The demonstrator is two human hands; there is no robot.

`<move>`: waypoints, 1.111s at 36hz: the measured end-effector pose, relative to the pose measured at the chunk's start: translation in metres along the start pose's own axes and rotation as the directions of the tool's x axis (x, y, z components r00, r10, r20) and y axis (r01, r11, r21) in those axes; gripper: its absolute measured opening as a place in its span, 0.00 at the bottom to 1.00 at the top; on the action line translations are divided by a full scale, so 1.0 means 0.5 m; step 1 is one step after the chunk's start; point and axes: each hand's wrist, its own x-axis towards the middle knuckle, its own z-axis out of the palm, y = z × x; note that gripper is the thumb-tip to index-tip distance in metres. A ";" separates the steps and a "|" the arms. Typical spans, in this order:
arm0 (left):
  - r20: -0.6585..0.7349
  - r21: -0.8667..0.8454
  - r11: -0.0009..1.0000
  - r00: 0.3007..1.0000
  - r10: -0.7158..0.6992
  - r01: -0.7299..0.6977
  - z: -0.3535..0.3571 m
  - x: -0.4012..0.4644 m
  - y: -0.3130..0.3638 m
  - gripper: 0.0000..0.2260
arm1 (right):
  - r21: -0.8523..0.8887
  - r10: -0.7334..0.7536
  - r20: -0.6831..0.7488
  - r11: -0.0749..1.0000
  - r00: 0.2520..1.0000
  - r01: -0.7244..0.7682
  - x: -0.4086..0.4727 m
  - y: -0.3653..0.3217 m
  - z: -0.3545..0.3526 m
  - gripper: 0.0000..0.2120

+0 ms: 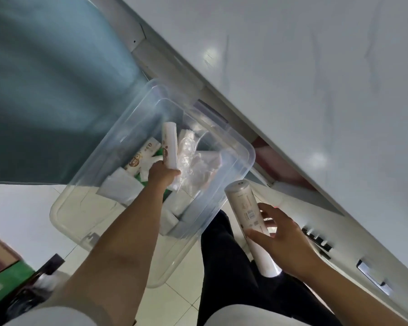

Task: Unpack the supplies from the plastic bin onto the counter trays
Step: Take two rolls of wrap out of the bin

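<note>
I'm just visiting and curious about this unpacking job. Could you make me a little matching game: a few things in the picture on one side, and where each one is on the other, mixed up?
Things
1. left hand
2. right hand
3. clear plastic bin
4. crumpled clear bags

Places or states
A. stands on the tiled floor beside the counter
B. lie inside the bin, on its right side
C. grips a white roll inside the bin
D. holds a beige roll outside the bin, over the dark trouser leg

Pairs: 1-C, 2-D, 3-A, 4-B
</note>
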 end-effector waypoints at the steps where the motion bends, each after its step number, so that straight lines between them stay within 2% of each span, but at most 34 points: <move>1: 0.008 -0.044 0.999 1.000 -0.002 0.003 0.000 -0.023 -0.007 0.30 | 0.005 -0.018 -0.004 1.000 1.000 0.018 -0.005 0.000 -0.002 0.28; 4: 0.053 -0.224 0.975 0.999 -0.001 0.012 -0.003 -0.099 -0.025 0.29 | 0.034 -0.072 -0.028 0.997 0.997 0.073 -0.021 0.000 -0.008 0.29; 9: 0.056 -0.438 0.892 0.987 0.152 -0.113 -0.009 -0.249 -0.051 0.23 | 0.057 -0.183 -0.064 0.981 0.981 0.187 -0.053 0.007 -0.027 0.29; 16: -0.083 -0.497 0.814 0.951 0.298 -0.299 0.016 -0.492 -0.072 0.19 | 0.123 -0.318 -0.111 0.936 0.942 0.331 -0.147 0.061 -0.075 0.26; 20: -0.124 -0.516 0.755 0.907 0.403 -0.405 0.058 -0.636 -0.064 0.20 | 0.202 -0.384 -0.170 0.888 0.907 0.414 -0.230 0.130 -0.115 0.23; 24: -0.073 -0.392 0.722 0.802 0.593 -0.570 0.106 -0.779 -0.039 0.20 | 0.256 -0.418 -0.286 0.834 0.862 0.489 -0.333 0.228 -0.168 0.23; 31: 0.154 -0.351 0.574 0.559 0.815 -0.740 0.244 -0.996 -0.021 0.27 | 0.348 -0.392 -0.552 0.694 0.736 0.631 -0.535 0.440 -0.258 0.19; 36: 0.353 -0.340 0.519 0.404 0.844 -0.784 0.370 -1.110 -0.021 0.25 | 0.358 -0.274 -0.746 0.603 0.607 0.713 -0.658 0.612 -0.292 0.20; 40: 0.472 -0.347 0.506 0.319 0.822 -0.790 0.464 -1.180 -0.020 0.26 | 0.355 -0.138 -0.850 0.563 0.509 0.746 -0.736 0.747 -0.303 0.19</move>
